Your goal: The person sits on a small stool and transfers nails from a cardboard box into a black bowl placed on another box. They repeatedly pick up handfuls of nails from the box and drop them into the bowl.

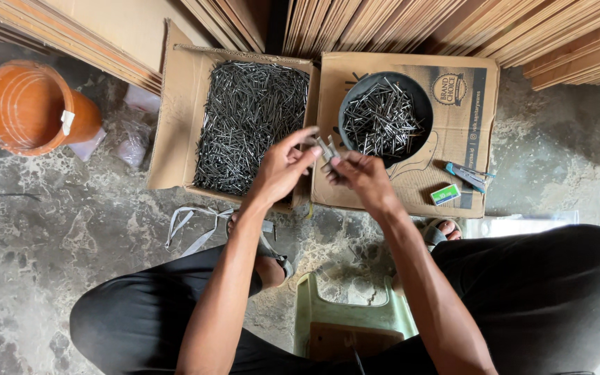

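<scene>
Left hand (280, 169) and right hand (361, 175) are both pinching a few nails (326, 148) above the gap between the open box (175, 125) and the bowl (350, 104) box; loosely gripped, one could be slipping to the floor (71, 229).

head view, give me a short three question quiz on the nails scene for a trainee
1. True or false: the open box is full of nails.
2. What holds the nails on the closed box? A. orange bucket B. dark bowl C. green stool
3. What do the left hand and right hand hold between them?

Key
1. True.
2. B, the dark bowl; the orange bucket stands far left on the floor.
3. A small bunch of nails, pinched by fingertips of both hands.
</scene>
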